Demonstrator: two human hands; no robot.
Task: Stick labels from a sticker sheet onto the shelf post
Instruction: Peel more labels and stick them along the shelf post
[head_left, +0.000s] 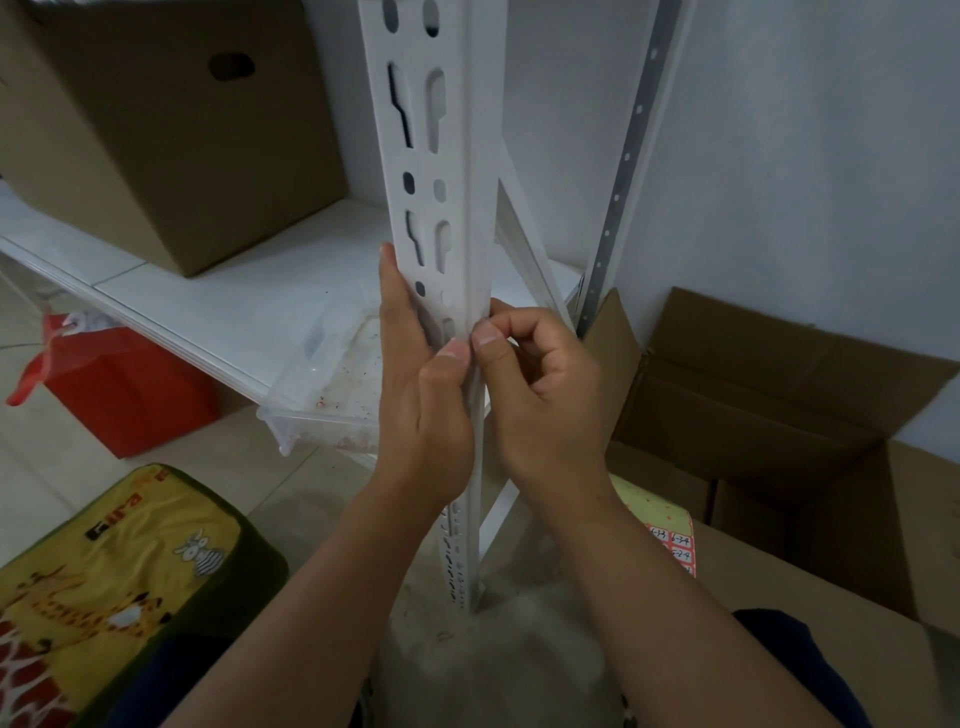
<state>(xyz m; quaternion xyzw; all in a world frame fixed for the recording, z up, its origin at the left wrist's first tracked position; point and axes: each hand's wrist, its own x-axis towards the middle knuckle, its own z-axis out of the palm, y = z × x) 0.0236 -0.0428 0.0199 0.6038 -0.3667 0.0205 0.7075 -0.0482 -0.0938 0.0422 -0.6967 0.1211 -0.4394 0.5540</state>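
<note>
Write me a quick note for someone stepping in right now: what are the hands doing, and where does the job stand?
Left hand: wrapped around the white shelf post, thumb pressed on its front edge.
Right hand: fingers curled, thumb and fingertips pinched at the same edge; a label under them can't be made out.
Sticker sheet: lying on the cardboard box at the right, some labels left.
Done: no stuck label visible on the post.
Left: press this one down, then peel the next.

Single head-worn wide-angle view, facing forward and down, very close to shelf post running through frame centre; forearms enter from bottom edge, floor directly below; no second view
</note>
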